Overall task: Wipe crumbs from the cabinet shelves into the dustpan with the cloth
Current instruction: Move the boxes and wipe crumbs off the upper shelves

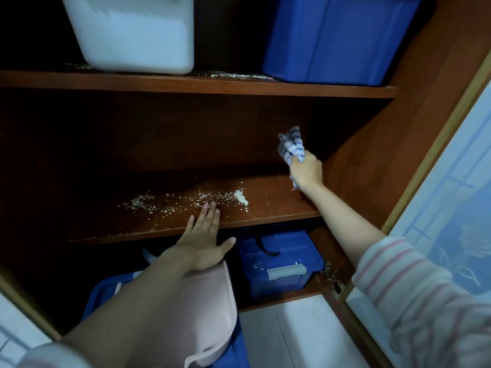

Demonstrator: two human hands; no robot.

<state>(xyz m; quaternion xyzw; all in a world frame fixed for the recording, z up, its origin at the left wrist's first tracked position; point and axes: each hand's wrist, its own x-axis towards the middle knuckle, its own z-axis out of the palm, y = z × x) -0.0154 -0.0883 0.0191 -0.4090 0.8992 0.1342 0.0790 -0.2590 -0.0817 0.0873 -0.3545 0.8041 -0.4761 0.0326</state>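
A blue-and-white checked cloth (291, 144) is bunched in the clenched right hand (305, 172). The hand is raised just above the right rear of the middle shelf (279, 208), near the cabinet's side wall. Most of the cloth is hidden inside the fist; a crumpled tuft sticks up and a small tail hangs below the wrist.

Pale crumbs (191, 201) are scattered along the shelf's middle, with a thicker white heap at their right end. The dim left and back of the shelf are hard to make out. Bare wood lies between the crumbs and the cloth.

The left hand (204, 240) lies flat with straight fingers, grasping nothing, its fingertips on the shelf's front edge just before the crumbs. Under that forearm, below the shelf edge, is a pink dustpan (210, 314), partly covered by the arm. What supports it is unclear, though a blue lid (103, 296) shows beneath.

At lower right, a blue latched box (281, 264) carries a few crumbs. The upper shelf (239, 87) holds more crumbs, a white tub (132, 33) and a blue bin (337, 38), both cut off at the top.
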